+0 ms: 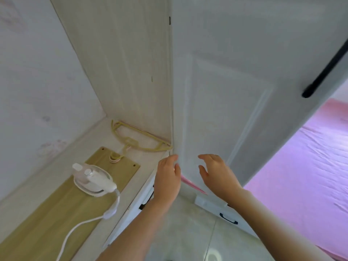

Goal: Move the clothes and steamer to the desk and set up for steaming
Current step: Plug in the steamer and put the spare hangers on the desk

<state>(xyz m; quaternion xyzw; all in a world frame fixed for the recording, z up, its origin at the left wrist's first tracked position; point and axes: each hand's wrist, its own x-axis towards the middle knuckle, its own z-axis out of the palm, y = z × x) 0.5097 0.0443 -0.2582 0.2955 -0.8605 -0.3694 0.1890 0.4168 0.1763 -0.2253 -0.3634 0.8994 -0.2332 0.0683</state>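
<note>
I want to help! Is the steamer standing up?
Yes, the steamer sits upright on the desk, handle on top, cord trailing.

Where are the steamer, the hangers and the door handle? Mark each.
steamer (94, 178): head view, on its white body.
hangers (140, 143): head view, on the yellow lower bar.
door handle (325, 67): head view, mid-length of the black bar.
</note>
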